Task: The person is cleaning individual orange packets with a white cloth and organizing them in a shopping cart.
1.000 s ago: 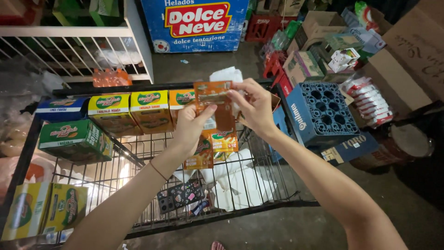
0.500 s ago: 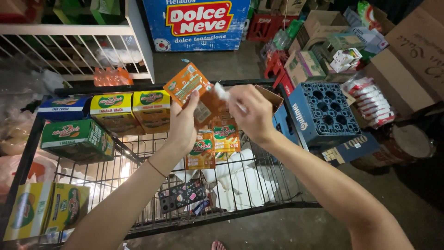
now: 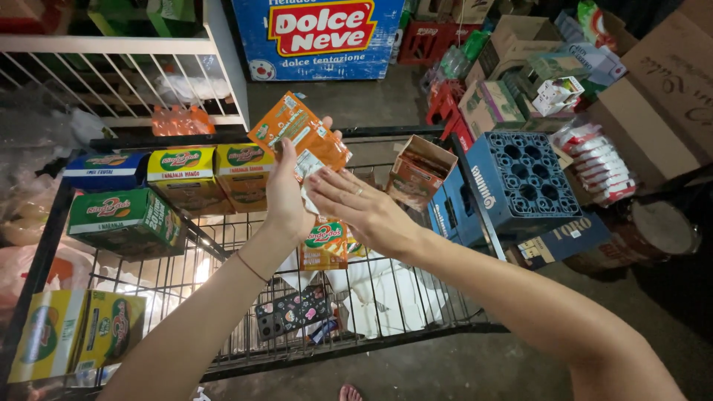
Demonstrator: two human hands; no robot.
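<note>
Orange juice pouch [image 3: 301,132] was up in the air over the wire cart [image 3: 223,245], tilted with its top corner toward eleven o'clock, and the left hand [image 3: 286,194] was clamped on its lower end, thumb across the front. Right hand [image 3: 364,208] came in from four o'clock, fingers flat and close together, pressed on a scrap of white cloth or paper [image 3: 306,169] against the pouch's lower edge; whether it truly gripped that scrap I couldn't tell. Looks like a soft, light foil pouch, slick on the face and easy to dent, so the stiffer sealed edges seemed the safest places to pinch. Below, at six o'clock, sat another pouch [image 3: 323,243] and a phone in a patterned case [image 3: 293,312]; green and yellow juice cartons [image 3: 182,165] lined the cart at nine o'clock, a blue crate [image 3: 523,178] at three.
</note>
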